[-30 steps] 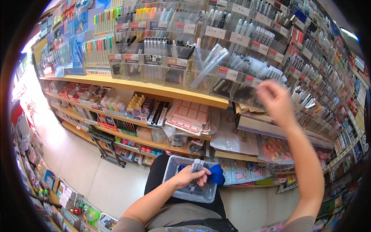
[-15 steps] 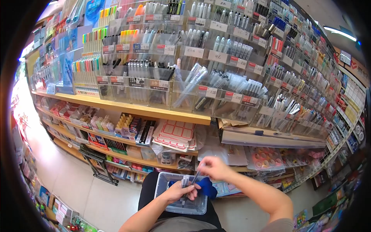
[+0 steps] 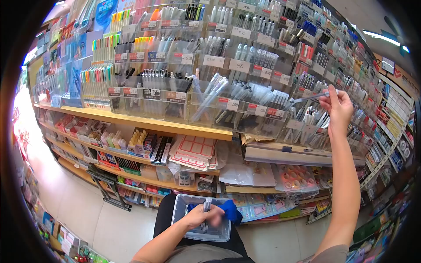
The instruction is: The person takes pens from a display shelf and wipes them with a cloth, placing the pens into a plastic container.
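My left hand [image 3: 202, 216] is closed round a few clear pens [image 3: 206, 204], above a clear plastic bin [image 3: 180, 206] that rests on my lap. A blue cloth [image 3: 231, 211] lies over the bin's right side. Raised at the right, my right hand [image 3: 337, 107] pinches one thin pen [image 3: 309, 97], held nearly level with its tip pointing left. That pen is in front of the clear pen racks, just right of a compartment of pale pens [image 3: 277, 97]. The fingers of my left hand are partly blurred.
Tiered clear racks of pens [image 3: 215, 61] with price tags stand ahead above a wooden shelf edge [image 3: 131, 120]. Lower shelves hold boxes and red-framed label sheets [image 3: 195, 151]. A black folding stand [image 3: 107, 188] is at the lower left.
My right hand has risen from beside my left hand to the racks at the right, holding a pen. My left hand stays over the bin with its pens. The view has shifted slightly.
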Tool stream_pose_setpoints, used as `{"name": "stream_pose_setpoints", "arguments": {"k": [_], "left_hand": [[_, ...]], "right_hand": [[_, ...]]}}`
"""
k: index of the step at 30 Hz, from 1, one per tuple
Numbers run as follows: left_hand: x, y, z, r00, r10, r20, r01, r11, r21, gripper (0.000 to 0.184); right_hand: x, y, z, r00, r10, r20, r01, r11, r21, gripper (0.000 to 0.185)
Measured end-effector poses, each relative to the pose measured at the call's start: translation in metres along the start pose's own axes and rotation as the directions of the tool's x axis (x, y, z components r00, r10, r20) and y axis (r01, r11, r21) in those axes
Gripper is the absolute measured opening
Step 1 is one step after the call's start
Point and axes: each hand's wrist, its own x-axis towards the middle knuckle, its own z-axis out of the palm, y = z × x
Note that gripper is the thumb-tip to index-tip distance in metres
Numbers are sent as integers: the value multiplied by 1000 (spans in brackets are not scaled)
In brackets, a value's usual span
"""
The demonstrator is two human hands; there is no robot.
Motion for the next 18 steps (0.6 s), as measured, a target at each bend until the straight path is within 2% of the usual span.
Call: {"name": "stream_pose_setpoints", "arguments": {"k": [5, 11, 18], "left_hand": [[-3, 2, 4, 999, -5, -33, 5, 1000, 6, 29], [-2, 0, -1, 999, -1, -40, 1, 1000, 4, 28], [0, -6, -8, 999, 39, -25, -39, 999, 5, 28]], "right_hand": [[17, 18, 18, 998, 11, 69, -9, 999, -42, 25], [22, 39, 34, 964, 43, 264, 40, 953, -301, 29], [22, 53, 37, 934, 97, 344, 37, 931, -363, 28]]}}
